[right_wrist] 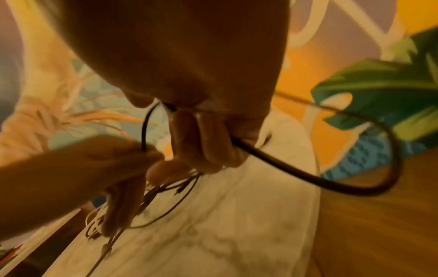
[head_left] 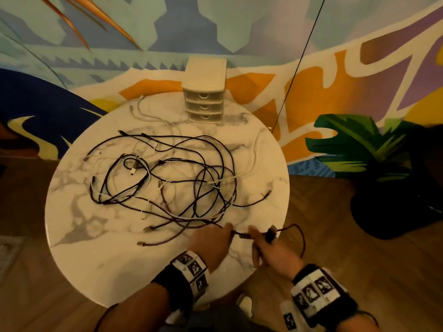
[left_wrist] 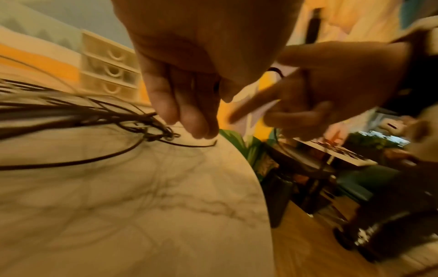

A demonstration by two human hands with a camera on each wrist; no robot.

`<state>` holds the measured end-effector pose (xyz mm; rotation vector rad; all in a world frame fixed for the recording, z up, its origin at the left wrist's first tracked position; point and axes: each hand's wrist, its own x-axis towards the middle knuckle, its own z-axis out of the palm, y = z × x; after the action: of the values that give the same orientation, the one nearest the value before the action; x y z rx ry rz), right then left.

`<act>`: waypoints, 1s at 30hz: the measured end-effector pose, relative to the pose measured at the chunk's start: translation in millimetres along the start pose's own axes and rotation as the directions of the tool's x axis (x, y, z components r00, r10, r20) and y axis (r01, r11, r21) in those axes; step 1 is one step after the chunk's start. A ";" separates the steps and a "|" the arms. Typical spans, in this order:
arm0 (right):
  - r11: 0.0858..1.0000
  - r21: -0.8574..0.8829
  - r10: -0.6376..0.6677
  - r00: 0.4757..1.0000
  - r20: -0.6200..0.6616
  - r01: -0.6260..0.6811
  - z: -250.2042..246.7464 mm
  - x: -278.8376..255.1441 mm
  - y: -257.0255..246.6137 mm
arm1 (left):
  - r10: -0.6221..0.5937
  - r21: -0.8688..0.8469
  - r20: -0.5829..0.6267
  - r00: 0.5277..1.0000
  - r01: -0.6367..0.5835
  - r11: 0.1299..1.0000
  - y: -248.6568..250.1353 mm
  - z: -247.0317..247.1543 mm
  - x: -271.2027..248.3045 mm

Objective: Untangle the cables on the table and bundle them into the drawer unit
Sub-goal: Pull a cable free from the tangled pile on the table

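Observation:
A tangle of dark and white cables (head_left: 167,178) lies spread over the round marble table (head_left: 115,259). The beige three-drawer unit (head_left: 205,101) stands at the table's far edge with its drawers closed; it also shows in the left wrist view (left_wrist: 110,69). At the near right rim both hands hold one dark cable (head_left: 302,243). My left hand (head_left: 227,230) pinches it between thumb and finger. My right hand (head_left: 260,236) has its fingers (right_wrist: 208,146) curled round it. Past that hand the cable loops (right_wrist: 331,185) off the table's edge.
A plant in a dark pot (head_left: 393,207) stands on the wooden floor to the right of the table. A thin dark cord (head_left: 294,68) hangs slanting in front of the painted wall behind. Loose cable ends (head_left: 143,243) lie near the left hand.

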<state>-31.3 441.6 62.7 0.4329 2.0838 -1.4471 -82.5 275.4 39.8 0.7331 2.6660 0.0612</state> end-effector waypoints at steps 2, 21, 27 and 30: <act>0.999 0.032 0.005 0.999 0.034 -0.007 15.7 20.5 2.5 | 0.024 -0.039 -0.005 1.000 -0.024 0.999 11.8 6.2 -7.1; 0.841 0.538 0.128 0.947 -0.296 0.054 -21.5 59.7 0.9 | -0.261 -0.351 -0.050 0.964 0.228 0.908 -105.8 31.7 21.4; 0.898 0.423 -0.046 0.984 -0.174 0.117 9.2 51.3 -11.0 | -0.146 -0.189 -0.071 0.987 0.130 0.973 -68.0 6.4 6.0; 0.975 0.221 0.018 1.000 -0.014 -0.015 39.9 56.9 -20.5 | 0.008 -0.126 -0.044 0.999 -0.014 0.992 -46.7 12.6 4.3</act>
<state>-77.2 394.1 32.9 0.5488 1.9334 -1.6784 -103.9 236.5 20.1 0.7131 2.6700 0.2486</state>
